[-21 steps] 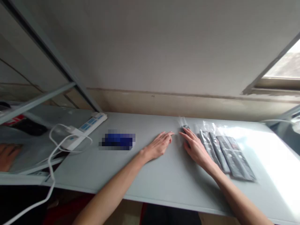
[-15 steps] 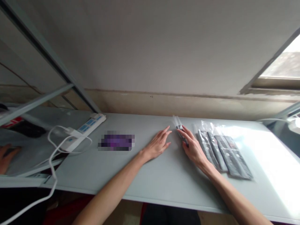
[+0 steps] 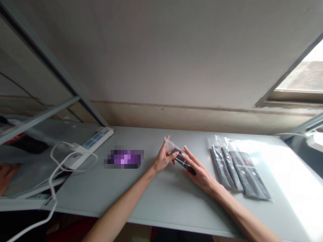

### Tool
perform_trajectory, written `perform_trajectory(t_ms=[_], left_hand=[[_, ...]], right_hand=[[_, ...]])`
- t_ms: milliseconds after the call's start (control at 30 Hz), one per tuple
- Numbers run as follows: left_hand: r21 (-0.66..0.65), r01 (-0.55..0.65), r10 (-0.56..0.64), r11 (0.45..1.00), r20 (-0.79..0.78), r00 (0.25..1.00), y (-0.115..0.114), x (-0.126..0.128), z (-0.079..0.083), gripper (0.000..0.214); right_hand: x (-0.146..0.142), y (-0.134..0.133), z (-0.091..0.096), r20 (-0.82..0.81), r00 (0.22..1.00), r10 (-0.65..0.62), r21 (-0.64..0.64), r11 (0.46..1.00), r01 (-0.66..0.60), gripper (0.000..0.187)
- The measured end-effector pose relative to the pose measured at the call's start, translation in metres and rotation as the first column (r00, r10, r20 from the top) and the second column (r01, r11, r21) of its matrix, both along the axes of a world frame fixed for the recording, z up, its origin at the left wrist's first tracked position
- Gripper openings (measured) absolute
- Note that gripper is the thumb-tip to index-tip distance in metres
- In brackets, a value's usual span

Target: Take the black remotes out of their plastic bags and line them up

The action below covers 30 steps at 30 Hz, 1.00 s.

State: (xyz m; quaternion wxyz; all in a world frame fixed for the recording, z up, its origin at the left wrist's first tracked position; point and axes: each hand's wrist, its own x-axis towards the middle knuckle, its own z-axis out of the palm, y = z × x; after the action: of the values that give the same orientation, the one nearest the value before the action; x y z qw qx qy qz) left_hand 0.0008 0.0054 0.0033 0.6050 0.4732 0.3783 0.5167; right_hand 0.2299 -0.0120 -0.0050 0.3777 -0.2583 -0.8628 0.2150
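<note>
Clear plastic [image 3: 169,145] surrounds the dark remote [image 3: 186,165] at its far end, gripped by the left hand [image 3: 161,160]; the right hand [image 3: 201,172] grips nearer, over the table [image 3: 156,198]. Apparently 2-handed handling, calling next for steady support.

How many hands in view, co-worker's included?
3: the person's left hand and right hand, both on the bagged black remote, plus a co-worker's hand at the left edge. The co-worker's other hand may be hidden.
</note>
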Motion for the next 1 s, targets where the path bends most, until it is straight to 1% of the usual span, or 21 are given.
perform_trajectory(t_ms=[67, 233, 400, 567, 733, 833, 900, 1000], left_hand=[[-0.023, -0.010, 0.011, 1.000, 0.009, 1.000, -0.002, 0.001, 0.002, 0.127], [-0.065, -0.052, 0.053, 0.997, 0.011, 0.999, -0.004, 0.001, 0.006, 0.127], [-0.068, -0.065, 0.066, 0.996, 0.010, 0.998, -0.005, 0.002, 0.007, 0.127], [-0.073, -0.073, 0.073, 0.995, -0.001, 0.997, -0.007, 0.002, 0.008, 0.123], [-0.064, -0.056, 0.057, 0.996, 0.002, 0.998, -0.007, 0.003, 0.009, 0.121], [-0.061, -0.070, 0.071, 0.996, 0.023, 0.997, -0.007, 0.002, 0.008, 0.119], [-0.068, -0.097, 0.100, 0.993, 0.048, 0.994, -0.006, 0.002, 0.006, 0.121], [-0.102, -0.132, 0.142, 0.986, 0.101, 0.985, -0.003, 0.000, 0.005, 0.128]], right_hand=[[0.003, 0.001, 0.000, -0.001, 1.000, -0.018, -0.011, 1.000, 0.018, 0.083], [0.009, 0.005, 0.004, 0.012, 0.993, -0.117, -0.025, 0.993, 0.117, 0.083], [0.012, 0.008, 0.004, 0.070, 0.989, -0.130, -0.053, 0.990, 0.134, 0.079], [0.014, 0.009, 0.004, 0.100, 0.983, -0.153, -0.060, 0.985, 0.160, 0.078], [0.013, 0.008, 0.006, 0.128, 0.968, -0.215, -0.054, 0.973, 0.223, 0.070], [0.012, 0.009, 0.010, 0.151, 0.943, -0.297, -0.052, 0.950, 0.307, 0.060], [0.013, 0.011, 0.013, 0.182, 0.918, -0.352, -0.077, 0.926, 0.370, 0.053], [0.013, 0.012, 0.019, 0.252, 0.891, -0.377, -0.188, 0.884, 0.428, 0.045]])
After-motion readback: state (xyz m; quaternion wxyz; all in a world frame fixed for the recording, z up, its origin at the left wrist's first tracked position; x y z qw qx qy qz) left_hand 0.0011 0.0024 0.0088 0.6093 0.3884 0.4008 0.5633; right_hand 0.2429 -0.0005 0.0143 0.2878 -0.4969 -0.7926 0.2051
